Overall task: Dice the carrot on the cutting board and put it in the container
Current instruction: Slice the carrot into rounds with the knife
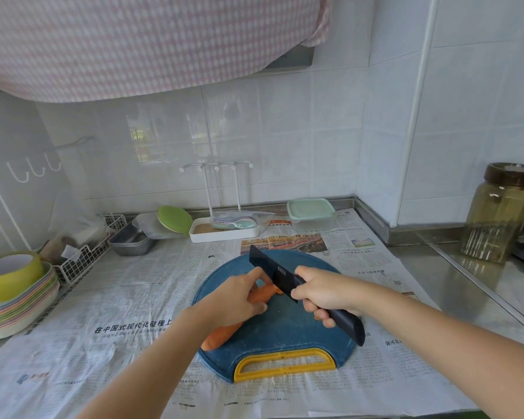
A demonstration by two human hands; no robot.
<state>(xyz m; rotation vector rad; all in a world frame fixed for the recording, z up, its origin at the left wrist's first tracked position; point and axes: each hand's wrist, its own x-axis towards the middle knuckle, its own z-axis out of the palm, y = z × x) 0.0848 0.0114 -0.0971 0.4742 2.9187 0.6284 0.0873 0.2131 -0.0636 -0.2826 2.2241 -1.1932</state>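
**Blade close to the steadying fingers on a round carrot**

The carrot lay slantwise on the round blue cutting board. Its thick end was at the board's near-left edge and its thin end pointed toward the board's middle. It looked whole, so the dicing had barely begun.

The left hand lay over the carrot's middle with its fingers curled round it, hiding most of its length. Only the thick end and a short stretch near the tip showed. The right hand was clamped round the handle of a black knife. The blade was angled down over the thin end, just beside the left fingertips.

The main risk was a cut. The left thumb and forefinger sat very near the flat of the blade, so a slip or a hurried stroke could catch them. The carrot was round and uncut, with no flat face to rest on, so it could roll under the pressure. Its thick end at the board's edge might also push off onto the newspaper. The board lay on that paper and could slide under a hard chop.

The plastic container stood beyond the board's far side with its mint lid on, so it would need opening before any pieces went in.
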